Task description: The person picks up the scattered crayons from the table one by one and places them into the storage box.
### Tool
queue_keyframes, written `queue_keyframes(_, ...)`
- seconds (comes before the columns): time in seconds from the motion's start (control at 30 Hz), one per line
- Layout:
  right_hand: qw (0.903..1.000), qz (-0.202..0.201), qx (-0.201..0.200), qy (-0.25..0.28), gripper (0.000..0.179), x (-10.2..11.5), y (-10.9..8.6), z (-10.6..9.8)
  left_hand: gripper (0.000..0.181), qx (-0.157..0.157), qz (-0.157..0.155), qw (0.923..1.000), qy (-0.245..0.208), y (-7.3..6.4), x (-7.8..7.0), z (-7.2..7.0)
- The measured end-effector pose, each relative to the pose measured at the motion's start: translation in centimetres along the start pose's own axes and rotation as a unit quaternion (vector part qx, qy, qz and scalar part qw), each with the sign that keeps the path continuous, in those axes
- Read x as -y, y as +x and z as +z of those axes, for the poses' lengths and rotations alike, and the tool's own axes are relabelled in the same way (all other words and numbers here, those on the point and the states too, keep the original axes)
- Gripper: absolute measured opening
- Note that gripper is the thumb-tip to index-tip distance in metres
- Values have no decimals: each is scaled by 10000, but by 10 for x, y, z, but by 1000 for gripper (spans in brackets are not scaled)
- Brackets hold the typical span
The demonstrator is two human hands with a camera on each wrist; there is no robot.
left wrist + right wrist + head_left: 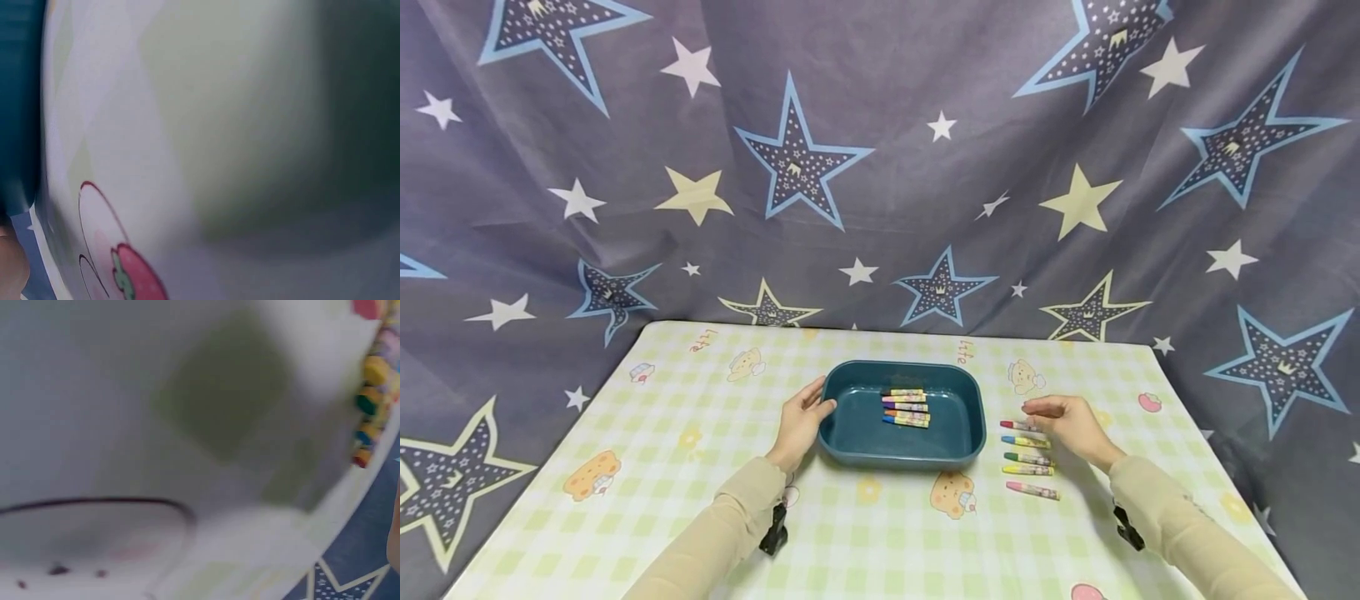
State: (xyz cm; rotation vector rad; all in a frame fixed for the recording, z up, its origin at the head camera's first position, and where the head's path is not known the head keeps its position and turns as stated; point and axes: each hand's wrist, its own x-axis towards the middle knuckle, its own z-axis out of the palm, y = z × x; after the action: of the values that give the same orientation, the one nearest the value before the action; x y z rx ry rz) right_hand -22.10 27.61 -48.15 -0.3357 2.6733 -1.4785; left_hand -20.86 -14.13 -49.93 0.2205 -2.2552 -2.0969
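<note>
A dark teal plastic tray (895,458) stands on the table, with several paper-wrapped crayons (906,408) lying side by side inside. My left hand (799,423) holds its left rim, thumb over the edge and fingers along the outer wall. Right of the tray lies a column of crayons: red (1013,426), blue (1026,442), green (1028,458), yellow (1028,470) and pink (1032,490). Over the far end of that column is my right hand (1071,425), fingers loosely bent, overlapping the red crayon. In the right wrist view the crayons' ends (369,400) show at the right edge.
A pale green checked tablecloth (685,467) with printed cartoon figures covers the table. Behind it hangs a dark grey curtain (880,225) with star prints. Black wrist straps (773,531) sit over both beige sleeves (730,517).
</note>
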Motion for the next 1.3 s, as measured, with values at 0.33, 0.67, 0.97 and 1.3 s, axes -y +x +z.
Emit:
queue_keyframes(0.33,9982,318,105,-495,26,-25,1,5,52,25,-35,10000,-2,0,0,0)
queue_keyframes(0.67,9963,-71,-202,-835,19,-29,2,12,52,147,-125,9997,-120,-12,-22,-2)
queue_keyframes(0.97,9958,50,-266,-870,18,-21,1,12,52,83,-83,9999,-36,0,0,-3)
queue_keyframes(1.3,9942,-167,-631,-859,22,10,3,-12,52,15,-34,10000,-22,2,2,-1)
